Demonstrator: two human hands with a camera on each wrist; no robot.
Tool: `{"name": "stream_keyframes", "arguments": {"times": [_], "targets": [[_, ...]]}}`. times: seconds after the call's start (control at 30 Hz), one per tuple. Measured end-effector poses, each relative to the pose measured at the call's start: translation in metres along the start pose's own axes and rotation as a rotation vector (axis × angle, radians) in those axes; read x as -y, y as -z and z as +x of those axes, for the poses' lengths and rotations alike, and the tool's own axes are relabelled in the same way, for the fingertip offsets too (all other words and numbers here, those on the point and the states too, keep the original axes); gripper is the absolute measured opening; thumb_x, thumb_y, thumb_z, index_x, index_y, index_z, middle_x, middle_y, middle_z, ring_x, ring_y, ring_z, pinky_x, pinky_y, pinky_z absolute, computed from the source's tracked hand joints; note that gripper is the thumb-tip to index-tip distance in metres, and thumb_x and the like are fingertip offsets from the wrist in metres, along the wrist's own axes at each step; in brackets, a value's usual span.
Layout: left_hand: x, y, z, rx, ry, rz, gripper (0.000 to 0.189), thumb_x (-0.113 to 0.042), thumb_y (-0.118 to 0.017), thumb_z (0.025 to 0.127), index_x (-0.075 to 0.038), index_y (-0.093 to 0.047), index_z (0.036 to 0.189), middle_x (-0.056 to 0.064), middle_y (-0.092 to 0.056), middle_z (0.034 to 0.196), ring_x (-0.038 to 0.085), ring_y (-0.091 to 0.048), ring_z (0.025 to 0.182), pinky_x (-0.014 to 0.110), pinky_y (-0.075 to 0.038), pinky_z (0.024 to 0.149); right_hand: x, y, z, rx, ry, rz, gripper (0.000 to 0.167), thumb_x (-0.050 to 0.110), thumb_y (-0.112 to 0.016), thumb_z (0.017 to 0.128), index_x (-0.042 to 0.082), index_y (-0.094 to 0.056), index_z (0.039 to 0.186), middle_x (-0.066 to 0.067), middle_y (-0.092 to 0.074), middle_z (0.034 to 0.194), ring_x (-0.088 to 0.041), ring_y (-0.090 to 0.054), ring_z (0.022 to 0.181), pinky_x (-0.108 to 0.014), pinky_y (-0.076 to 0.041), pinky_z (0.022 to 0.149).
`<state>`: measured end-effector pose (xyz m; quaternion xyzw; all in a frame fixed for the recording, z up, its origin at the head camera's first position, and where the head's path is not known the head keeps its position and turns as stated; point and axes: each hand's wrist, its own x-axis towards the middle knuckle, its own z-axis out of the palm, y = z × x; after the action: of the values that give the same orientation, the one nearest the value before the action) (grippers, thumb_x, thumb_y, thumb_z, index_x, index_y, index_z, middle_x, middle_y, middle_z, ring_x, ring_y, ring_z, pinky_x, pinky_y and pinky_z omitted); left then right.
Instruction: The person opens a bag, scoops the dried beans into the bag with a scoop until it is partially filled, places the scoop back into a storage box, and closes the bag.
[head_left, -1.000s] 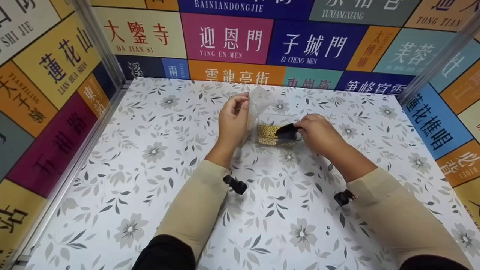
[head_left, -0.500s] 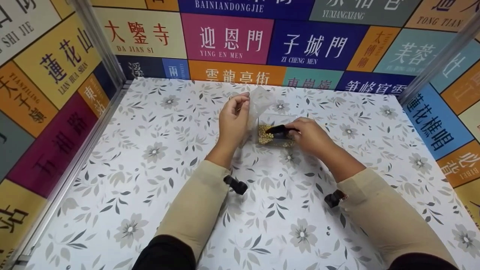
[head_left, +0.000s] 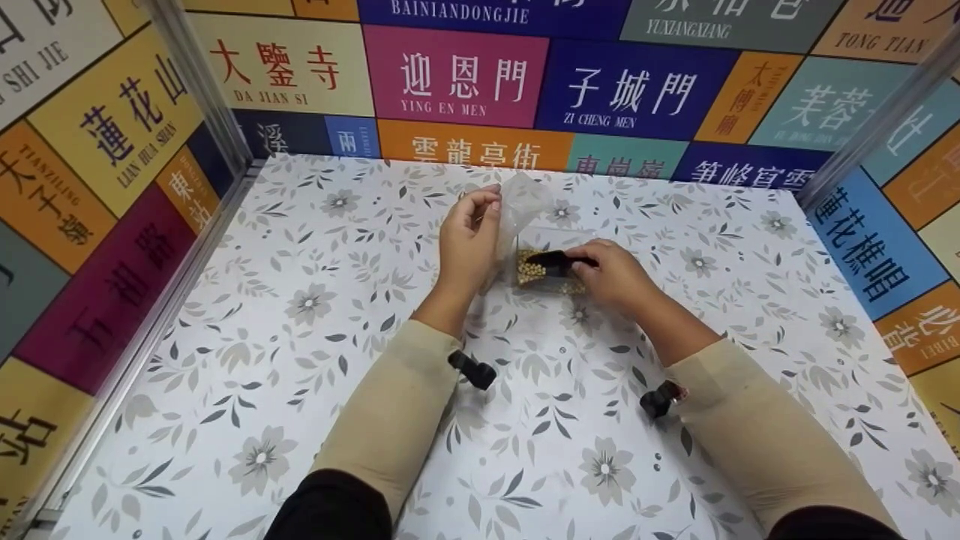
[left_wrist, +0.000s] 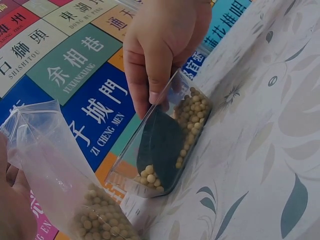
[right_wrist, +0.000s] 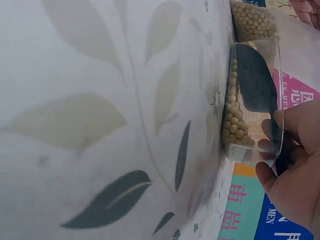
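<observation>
My right hand [head_left: 619, 274] grips the handle of a black scoop [head_left: 551, 262], fingers curled round it. The scoop's blade is down inside a clear plastic box [head_left: 551, 288], among pale yellow soybeans [left_wrist: 195, 112]. In the left wrist view, several beans show at the blade's tip. My left hand [head_left: 469, 240] pinches the upper edge of a clear plastic bag [head_left: 519, 210], which stands upright just left of the box. Soybeans fill the bag's lower part, as the left wrist view shows. Part of the left fingers is hidden behind the bag there.
A white tabletop [head_left: 300, 390] with a grey leaf and flower print lies under everything. Printed panels [head_left: 457, 75] with large characters wall in the back and both sides. Black devices [head_left: 472, 370] are strapped at both wrists.
My right hand has moved left and slightly downward, pushing the scoop from the box's right side toward its left end through the beans. My left hand and the bag have stayed nearly still.
</observation>
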<state>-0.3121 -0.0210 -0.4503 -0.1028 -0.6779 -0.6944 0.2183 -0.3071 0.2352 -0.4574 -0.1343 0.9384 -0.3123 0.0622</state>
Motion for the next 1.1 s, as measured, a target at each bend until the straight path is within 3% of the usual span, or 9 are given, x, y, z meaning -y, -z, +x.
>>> {"name": "stream_keyframes", "arguments": {"times": [0.57,1.1], "targets": [[0.001,0.0,0.0,0.001,0.0,0.0,0.015,-0.013,-0.063,0.108,-0.003,-0.071,0.116,0.009,-0.072,0.137,0.017,-0.069,0.126,0.025,-0.056,0.11,-0.008,-0.006,-0.004,-0.108,-0.008,0.148,0.035,0.02,-0.058,0.111,0.01,-0.067,0.143,-0.016,-0.058,0.153,-0.035,-0.05,0.149,-0.053,-0.038,0.128],[0.001,0.0,0.001,0.006,-0.012,0.011,0.015,-0.013,-0.062,0.109,-0.002,-0.07,0.116,0.011,-0.072,0.138,0.018,-0.068,0.129,0.026,-0.055,0.111,-0.019,0.012,-0.015,-0.211,0.011,0.254,0.034,0.019,-0.059,0.111,0.008,-0.067,0.142,-0.016,-0.062,0.148,-0.032,-0.056,0.14,-0.047,-0.047,0.117]]}}
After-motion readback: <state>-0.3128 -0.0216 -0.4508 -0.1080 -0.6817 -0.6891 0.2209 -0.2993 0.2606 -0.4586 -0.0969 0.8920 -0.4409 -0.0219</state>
